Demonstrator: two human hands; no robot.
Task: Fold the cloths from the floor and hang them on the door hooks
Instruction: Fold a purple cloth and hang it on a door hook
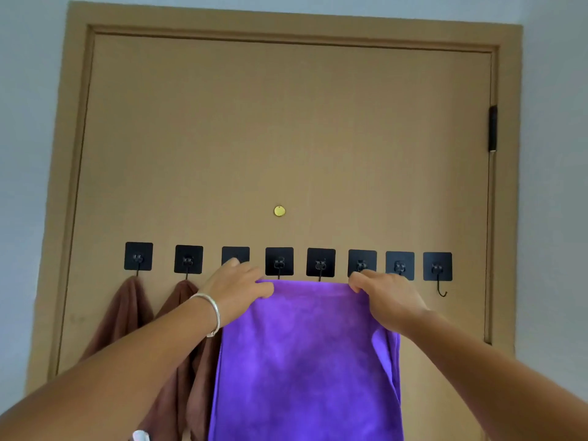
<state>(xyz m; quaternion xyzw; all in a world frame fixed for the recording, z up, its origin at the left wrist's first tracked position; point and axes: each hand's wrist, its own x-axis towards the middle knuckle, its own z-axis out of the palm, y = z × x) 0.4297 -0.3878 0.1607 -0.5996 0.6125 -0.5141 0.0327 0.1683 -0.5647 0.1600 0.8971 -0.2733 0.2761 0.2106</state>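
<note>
A folded purple cloth hangs flat against the tan door, its top edge just under a row of several black square hooks. My left hand, with a silver bangle on the wrist, pinches the cloth's top left corner below the third hook. My right hand pinches the top right corner below the sixth hook. Brown cloths hang from the hooks at the left; part of one is hidden behind my left arm.
The far right hook is bare, its wire hook hanging free. A brass peephole sits above the row. A dark hinge is on the door's right edge. Pale walls flank the frame.
</note>
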